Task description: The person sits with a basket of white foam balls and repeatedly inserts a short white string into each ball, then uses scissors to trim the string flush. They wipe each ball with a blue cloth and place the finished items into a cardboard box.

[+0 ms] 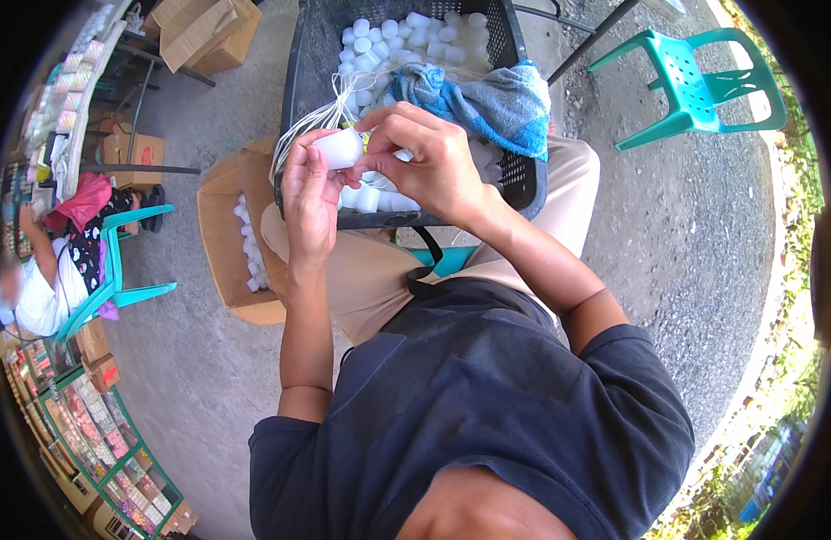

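A short white cylinder (pixel 341 150), which looks like a candle, lies tilted in my left hand (pixel 309 200), its fingers and thumb wrapped round it. My right hand (pixel 431 162) is closed in a pinch at the cylinder's right end; what its fingertips hold is too small to make out. A bit of yellow-green shows beside them. Both hands are above the near part of a black plastic crate (pixel 300 67), which holds many similar white cylinders (pixel 406 34). A bundle of white strings (pixel 318 119) hangs over the crate's left side. A blue-grey towel (pixel 487 101) drapes across its right part.
To the left of my legs, an open cardboard box (pixel 222 216) holds more white cylinders. Another person (pixel 46 288) sits on a green chair (pixel 114 265) at the far left, near shelves of packed goods (pixel 118 459). A green plastic chair (pixel 686 85) stands at the upper right.
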{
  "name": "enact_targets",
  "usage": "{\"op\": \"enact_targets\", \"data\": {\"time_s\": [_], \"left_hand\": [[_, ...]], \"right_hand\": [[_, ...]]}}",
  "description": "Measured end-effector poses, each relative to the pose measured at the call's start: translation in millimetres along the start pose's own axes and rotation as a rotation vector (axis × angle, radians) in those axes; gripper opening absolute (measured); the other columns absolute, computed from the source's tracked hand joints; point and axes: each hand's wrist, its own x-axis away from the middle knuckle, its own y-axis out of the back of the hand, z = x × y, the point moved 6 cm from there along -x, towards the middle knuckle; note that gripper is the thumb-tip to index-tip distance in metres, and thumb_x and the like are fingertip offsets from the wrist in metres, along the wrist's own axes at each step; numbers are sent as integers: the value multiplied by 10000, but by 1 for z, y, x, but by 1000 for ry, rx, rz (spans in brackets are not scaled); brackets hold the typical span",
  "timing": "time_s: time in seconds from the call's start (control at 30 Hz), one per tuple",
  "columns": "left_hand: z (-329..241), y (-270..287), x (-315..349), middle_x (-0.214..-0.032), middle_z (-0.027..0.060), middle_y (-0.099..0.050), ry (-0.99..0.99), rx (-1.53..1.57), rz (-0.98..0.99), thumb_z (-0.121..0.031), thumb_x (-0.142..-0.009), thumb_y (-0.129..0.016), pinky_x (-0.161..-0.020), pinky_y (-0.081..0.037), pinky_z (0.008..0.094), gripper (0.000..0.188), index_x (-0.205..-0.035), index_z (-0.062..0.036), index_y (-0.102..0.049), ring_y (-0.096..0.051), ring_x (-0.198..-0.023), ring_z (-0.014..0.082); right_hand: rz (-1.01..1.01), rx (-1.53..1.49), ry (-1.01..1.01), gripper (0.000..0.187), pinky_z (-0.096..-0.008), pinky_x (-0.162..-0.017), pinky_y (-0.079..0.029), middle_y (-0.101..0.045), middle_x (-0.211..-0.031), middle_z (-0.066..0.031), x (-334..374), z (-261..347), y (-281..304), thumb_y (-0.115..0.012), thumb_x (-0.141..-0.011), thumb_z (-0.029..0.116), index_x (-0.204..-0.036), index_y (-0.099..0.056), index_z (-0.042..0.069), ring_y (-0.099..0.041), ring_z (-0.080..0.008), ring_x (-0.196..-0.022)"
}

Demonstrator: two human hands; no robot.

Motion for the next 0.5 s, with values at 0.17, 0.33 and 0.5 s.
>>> {"op": "enact_targets", "data": {"time_s": [0.17, 0.33, 0.5], "left_hand": [[8, 15, 6, -979, 96, -574, 11, 122, -25, -324, -1016, -423, -691, -455, 294, 359, -1173, -7, -479, -532, -763, 149], [7, 22, 10, -971, 97, -573, 29, 131, -42, -316, -1020, -409, -697, -451, 296, 354, -1176, -6, -478, -529, -759, 152], [4, 28, 12, -970, 92, -573, -4, 82, -7, -325, -1020, -408, -700, -455, 291, 360, -1183, -11, -477, -531, -763, 145]], "right_hand": [[-17, -167, -115, 139, -308, -636, -518, -648, -915, -89, 1, -6, -10, -671, -733, -86, -838, -638, -1, -658, -230, -778], [-13, -104, -163, 132, -327, -631, -510, -648, -850, -105, 2, -5, -16, -674, -743, -54, -849, -641, 18, -653, -255, -780], [38, 73, -62, 165, -316, -616, -507, -647, -779, -74, 0, -2, -24, -683, -752, -69, -869, -660, 45, -655, -220, -748]]}}
